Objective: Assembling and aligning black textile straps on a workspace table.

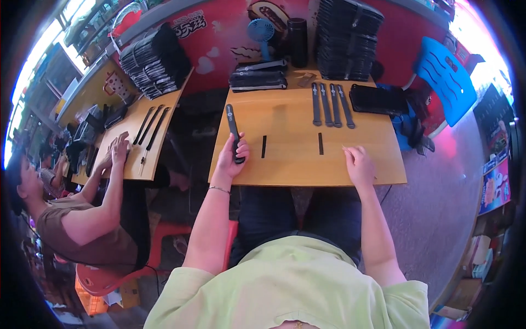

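My left hand is closed around the lower part of a dark, flat strap with a rounded upper end and a small pale mark. The strap stands up from the fist above the table's left part. Over the right front of the wooden table, my right hand is pinched closed; whatever thin thing it may hold is too small to make out. Between my hands lie two short black strips, a left strip and a right strip. Several similar dark straps lie side by side farther back.
At the back stand a low stack of black packs, a blue fan, a black cylinder and a tall black stack. A black case overhangs the right edge beside a blue chair. A person works at the left table.
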The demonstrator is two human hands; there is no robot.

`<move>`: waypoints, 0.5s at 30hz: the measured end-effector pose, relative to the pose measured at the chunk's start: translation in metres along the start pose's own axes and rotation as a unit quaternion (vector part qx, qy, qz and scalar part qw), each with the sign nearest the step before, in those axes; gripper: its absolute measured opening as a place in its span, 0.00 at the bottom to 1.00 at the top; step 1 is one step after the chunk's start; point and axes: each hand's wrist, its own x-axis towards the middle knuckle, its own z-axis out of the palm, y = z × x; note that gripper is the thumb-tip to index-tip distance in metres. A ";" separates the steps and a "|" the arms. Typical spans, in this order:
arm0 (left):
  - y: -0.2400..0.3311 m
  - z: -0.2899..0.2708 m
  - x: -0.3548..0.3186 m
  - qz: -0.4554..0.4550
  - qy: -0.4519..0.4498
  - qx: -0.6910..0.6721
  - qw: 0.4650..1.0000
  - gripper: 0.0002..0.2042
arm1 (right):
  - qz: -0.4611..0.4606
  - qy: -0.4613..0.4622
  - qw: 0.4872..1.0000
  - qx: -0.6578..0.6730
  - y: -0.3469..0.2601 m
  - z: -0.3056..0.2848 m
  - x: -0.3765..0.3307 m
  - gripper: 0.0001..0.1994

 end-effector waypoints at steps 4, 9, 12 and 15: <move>-0.004 0.000 -0.007 0.063 -0.004 0.056 0.996 0.16 | 0.008 -0.017 1.000 -0.008 -0.001 -0.002 0.000 0.06; -0.007 0.011 -0.008 0.072 -0.010 0.122 0.990 0.18 | 0.008 -0.024 1.000 0.001 -0.001 -0.002 0.001 0.06; -0.016 0.020 -0.015 0.087 -0.019 0.031 0.996 0.20 | 0.004 -0.024 1.000 0.011 -0.006 -0.001 0.002 0.06; -0.036 0.033 -0.011 0.099 -0.037 -0.040 0.994 0.21 | 0.008 -0.032 0.999 0.017 -0.008 -0.003 0.004 0.06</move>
